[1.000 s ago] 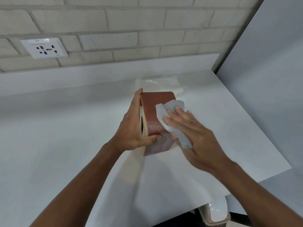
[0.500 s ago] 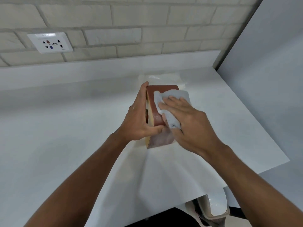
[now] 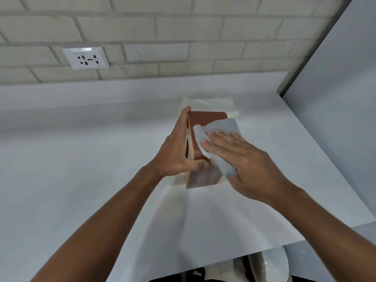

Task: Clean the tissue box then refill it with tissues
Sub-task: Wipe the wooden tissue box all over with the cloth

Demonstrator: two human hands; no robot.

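A reddish-brown tissue box (image 3: 205,119) stands on its side on the white counter (image 3: 81,169), its cream face with the oval slot turned left. My left hand (image 3: 177,151) grips it, fingers over the slot face and thumb across the near edge. My right hand (image 3: 244,159) lies flat with straight fingers and presses a white cloth (image 3: 215,131) against the box's upward brown side. Behind the box lies a clear plastic pack of tissues (image 3: 209,102), mostly hidden by the box.
A brick wall with a white power socket (image 3: 86,58) rises behind the counter. A grey panel (image 3: 335,98) closes off the right side. The counter's front edge runs at lower right, with a white stool or bin (image 3: 268,265) below it.
My right hand with the cloth has slid along the box's upper side, away from me and then slightly back. My left hand keeps the same grip on the box.
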